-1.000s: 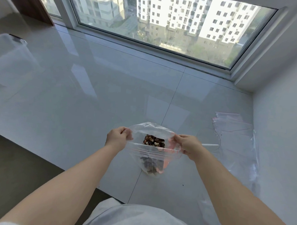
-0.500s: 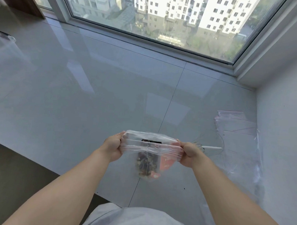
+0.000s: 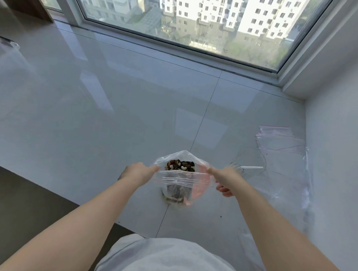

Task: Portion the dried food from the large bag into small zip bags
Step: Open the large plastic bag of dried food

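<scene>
Two hands hold a clear bag (image 3: pixel 179 181) of dried food (image 3: pixel 180 165) open over the shiny floor (image 3: pixel 113 123).

The left hand (image 3: pixel 137 172) pinches the bag's left edge; the right hand (image 3: pixel 225 178) pinches the right edge; the top is wide open; nuts and dark bits sit inside; a pile of small zip bags (image 3: pixel 283 147) lies flat on the floor to the right, near the wall.
</scene>
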